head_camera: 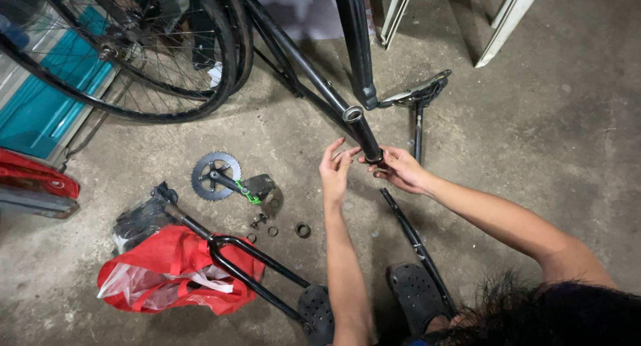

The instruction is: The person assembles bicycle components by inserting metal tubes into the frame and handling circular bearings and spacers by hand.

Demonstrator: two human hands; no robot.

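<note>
A black bicycle frame stands over the concrete floor, its open head tube pointing toward me. My right hand grips the lower end of that tube. My left hand is just left of the tube end, fingers spread and lightly curled, fingertips near the rim; I cannot tell whether it pinches a small part. A black chainring with crank arm and pedal lies on the floor to the left. Small rings and bolts lie scattered near it.
A black fork rests on a red plastic bag. A saddle on its seatpost lies behind the frame. Two spoked wheels lean at the upper left. A thin black rod lies by my black clogs.
</note>
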